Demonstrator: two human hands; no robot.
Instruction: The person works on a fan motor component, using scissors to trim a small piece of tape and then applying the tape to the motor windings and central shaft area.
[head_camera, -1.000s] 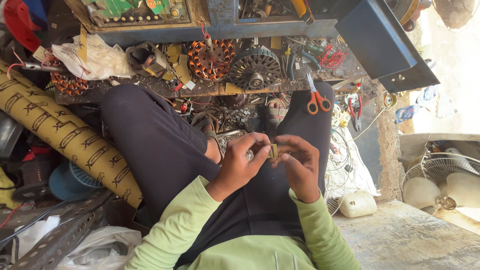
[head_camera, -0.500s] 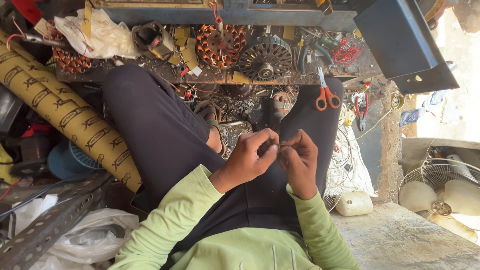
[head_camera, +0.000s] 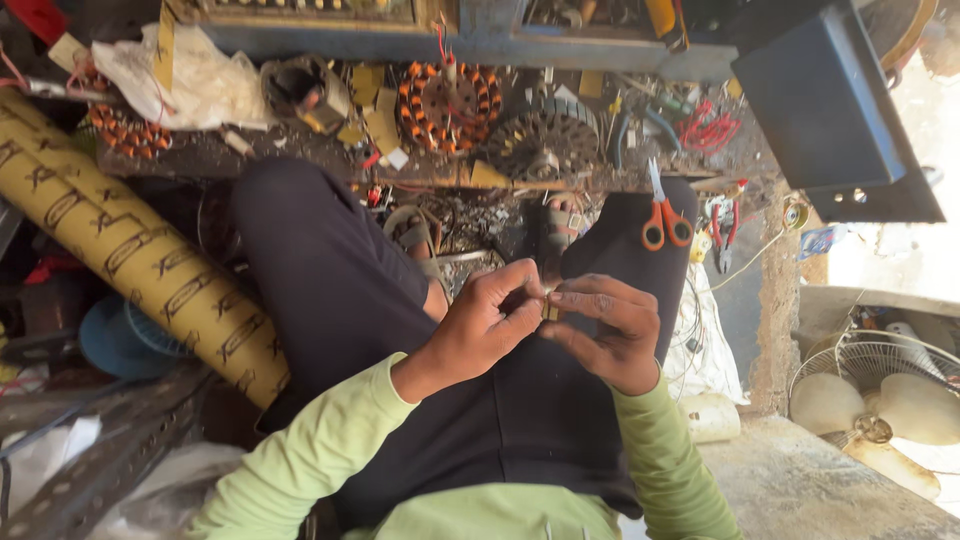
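Observation:
I sit with my knees up, in dark trousers and light green sleeves. My left hand (head_camera: 483, 325) and my right hand (head_camera: 605, 328) meet above my lap, fingertips pinched together on a small yellowish piece (head_camera: 549, 311). Most of that piece is hidden by my fingers. Orange-handled scissors (head_camera: 663, 218) rest on my right knee, just beyond my right hand. On the cluttered bench ahead lie a motor stator with orange copper windings (head_camera: 450, 104) and a grey toothed stator (head_camera: 546, 141).
A long yellow patterned roll (head_camera: 140, 252) leans at my left. A dark blue metal box (head_camera: 825, 105) sits at the upper right. A fan with cream blades (head_camera: 880, 400) lies at the right. Red wires (head_camera: 706, 131), pliers (head_camera: 722, 222) and white cloth (head_camera: 190, 80) litter the bench.
The view has tipped slightly downward, so the bench sits higher in frame. My hands stay together on the small piece, with the fingers shifted a little.

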